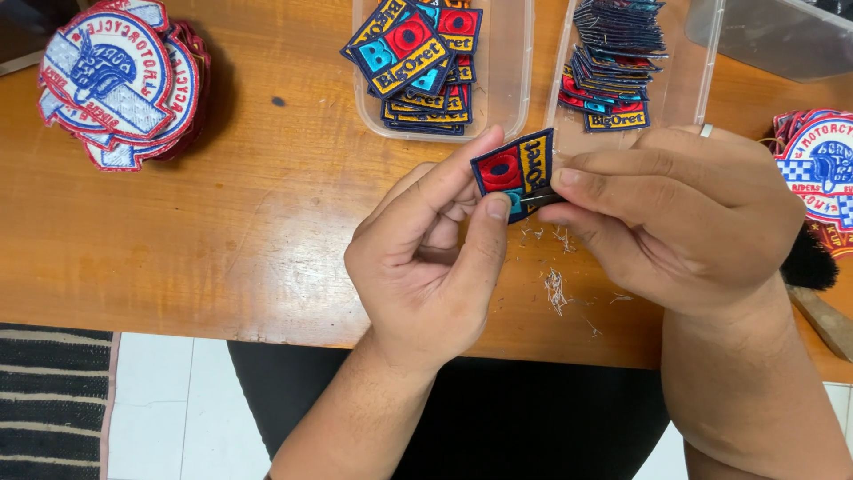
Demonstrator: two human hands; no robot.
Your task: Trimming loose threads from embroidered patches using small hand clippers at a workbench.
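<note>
My left hand [426, 258] pinches a small square embroidered patch [515, 169], navy-edged with red, blue and yellow panels, between thumb and fingers above the wooden table [222, 240]. My right hand [684, 222], a ring on one finger, closes on a small dark cutting tool [539, 199] whose tip touches the patch's lower edge; most of the tool is hidden by the fingers. Loose thread trimmings [556, 289] lie on the table under the hands.
Two clear plastic trays at the back hold stacks of the same patches, one left [511, 80] and one right [689, 84]. Piles of round red, white and blue patches sit at far left [120, 80] and far right [817, 164]. A brush [813, 276] lies at right.
</note>
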